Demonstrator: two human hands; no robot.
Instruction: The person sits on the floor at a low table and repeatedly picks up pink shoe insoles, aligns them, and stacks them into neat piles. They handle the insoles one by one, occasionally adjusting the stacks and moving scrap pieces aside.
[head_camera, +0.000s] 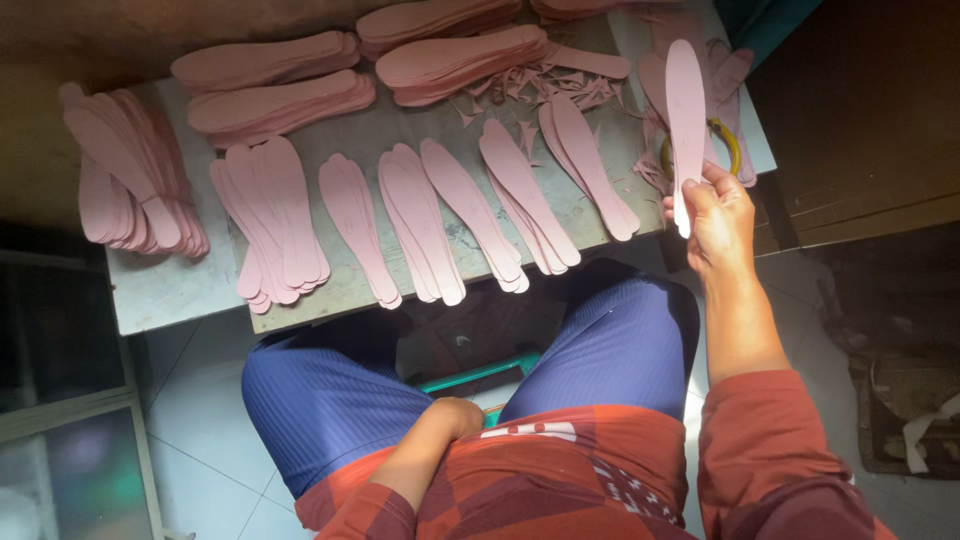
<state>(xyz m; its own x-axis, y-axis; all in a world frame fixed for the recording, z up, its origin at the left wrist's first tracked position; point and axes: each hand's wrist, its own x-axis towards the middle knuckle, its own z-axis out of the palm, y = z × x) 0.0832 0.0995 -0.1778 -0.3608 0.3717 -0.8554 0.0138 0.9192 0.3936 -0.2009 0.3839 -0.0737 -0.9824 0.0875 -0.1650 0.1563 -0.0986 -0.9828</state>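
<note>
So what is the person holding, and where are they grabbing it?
The right hand holds one pink shoe insole upright, pinched at its bottom end. The left hand rests by the lap, holding nothing visible.

The right hand (718, 215) is raised at the end of an outstretched forearm, its red sleeve pushed back near the elbow. Its fingers (700, 190) are pinched closed with knuckles toward the camera. The left hand (458, 415) lies low against the body between the thighs, loosely curled, with the forearm bent inward from a red sleeve. The two hands are well apart.
</note>
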